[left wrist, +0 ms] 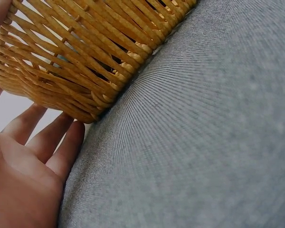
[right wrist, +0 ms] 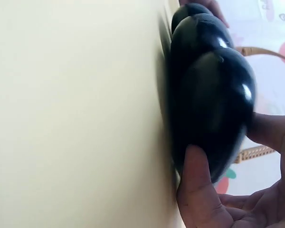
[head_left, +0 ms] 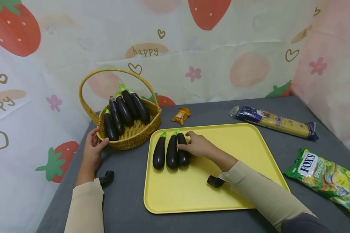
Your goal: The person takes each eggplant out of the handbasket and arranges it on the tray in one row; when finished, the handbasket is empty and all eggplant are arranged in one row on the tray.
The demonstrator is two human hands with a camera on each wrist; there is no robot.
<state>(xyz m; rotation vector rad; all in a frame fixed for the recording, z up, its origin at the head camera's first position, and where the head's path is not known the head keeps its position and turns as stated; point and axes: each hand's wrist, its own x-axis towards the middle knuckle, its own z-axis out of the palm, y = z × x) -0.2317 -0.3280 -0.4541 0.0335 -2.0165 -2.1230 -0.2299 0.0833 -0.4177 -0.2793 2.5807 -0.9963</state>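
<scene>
Three dark eggplants lie side by side on the yellow tray (head_left: 221,200), among them a left one (head_left: 158,153) and a middle one (head_left: 172,153). The right hand (head_left: 199,145) pinches the rightmost eggplant (right wrist: 213,104) between thumb and fingers; its fingertips press the sides in the right wrist view. At the left, the left hand (head_left: 93,150) holds the side of a wicker basket (head_left: 137,139), thumb in front and fingers behind. In the left wrist view its fingers (left wrist: 52,137) rest against the woven wall. Several eggplants (head_left: 125,110) with green tops lean inside the basket.
An orange-wrapped small packet (head_left: 181,115) lies behind the tray. To the right are a long blue and yellow pasta-like packet (head_left: 274,121) and a green FOX'S bag (head_left: 326,178). The basket's tall arched handle (head_left: 116,69) rises over it. A printed cloth (head_left: 207,64) hangs behind the grey table.
</scene>
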